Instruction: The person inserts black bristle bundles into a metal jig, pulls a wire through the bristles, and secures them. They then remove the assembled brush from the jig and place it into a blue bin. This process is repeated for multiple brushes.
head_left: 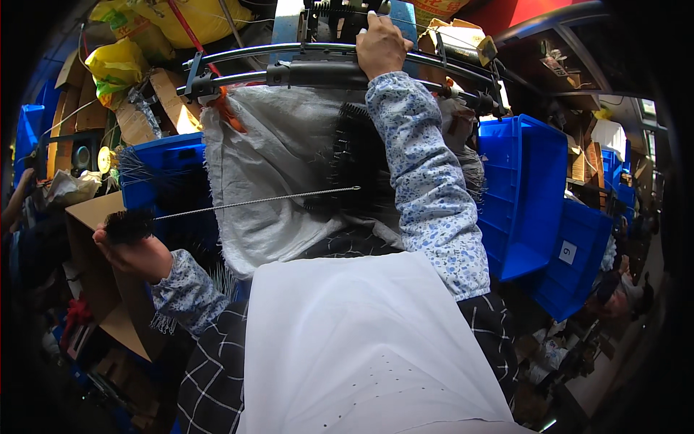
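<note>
Blue bin (172, 150) of wires (136, 166), near black-bristled brush (130, 226)

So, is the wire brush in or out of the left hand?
In: its black bristle head sits in the left hand, twisted wire pointing rightward.

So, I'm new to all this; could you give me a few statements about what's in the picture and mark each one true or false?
1. The left hand is holding a brush with black bristles. True.
2. The right hand lies flat on the white woven sheet. False: it is up at the machinery, beyond the sheet.
3. The brush's wire stem ends in a small loop. True.
4. The plastic bins at the right are yellow. False: they are blue.
5. The person's sleeves are white with a blue flower pattern. True.
</note>
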Action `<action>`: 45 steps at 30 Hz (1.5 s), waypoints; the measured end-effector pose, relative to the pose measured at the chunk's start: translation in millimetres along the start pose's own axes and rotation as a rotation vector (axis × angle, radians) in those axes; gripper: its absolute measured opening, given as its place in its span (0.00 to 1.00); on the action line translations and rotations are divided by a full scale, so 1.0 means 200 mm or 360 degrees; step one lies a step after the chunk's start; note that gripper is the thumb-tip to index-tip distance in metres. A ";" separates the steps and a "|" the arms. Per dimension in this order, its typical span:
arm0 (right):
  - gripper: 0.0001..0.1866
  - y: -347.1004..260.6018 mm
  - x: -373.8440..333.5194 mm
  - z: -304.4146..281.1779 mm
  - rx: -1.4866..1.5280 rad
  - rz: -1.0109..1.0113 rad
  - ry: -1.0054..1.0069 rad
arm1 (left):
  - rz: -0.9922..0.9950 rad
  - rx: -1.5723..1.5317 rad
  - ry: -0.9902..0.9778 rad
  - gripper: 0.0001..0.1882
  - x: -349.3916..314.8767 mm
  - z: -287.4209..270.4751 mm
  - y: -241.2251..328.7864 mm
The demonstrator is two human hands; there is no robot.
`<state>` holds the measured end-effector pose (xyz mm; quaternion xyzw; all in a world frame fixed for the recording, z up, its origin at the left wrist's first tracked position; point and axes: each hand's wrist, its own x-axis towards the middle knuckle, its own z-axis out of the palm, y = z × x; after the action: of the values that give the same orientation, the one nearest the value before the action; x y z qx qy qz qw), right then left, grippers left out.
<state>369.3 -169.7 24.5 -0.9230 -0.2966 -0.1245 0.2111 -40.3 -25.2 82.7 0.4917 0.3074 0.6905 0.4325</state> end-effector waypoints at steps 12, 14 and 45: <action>0.20 0.45 0.02 -0.12 -0.0012 -0.0060 -0.0005 | -0.0076 0.0046 0.0134 0.17 -0.02 0.03 -0.02; 0.19 0.62 0.05 -0.10 0.0132 -0.0056 -0.0033 | -0.0050 0.0140 0.0050 0.16 -0.02 0.06 -0.04; 0.16 0.11 -0.44 -0.66 0.1107 -0.0132 -0.0971 | -0.1106 -0.0547 -0.1339 0.15 -0.82 1.04 -0.11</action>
<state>298.7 -291.7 102.1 -0.7791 -0.4059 0.2512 0.4063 185.6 -162.3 64.2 0.5169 0.1357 0.2927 0.7929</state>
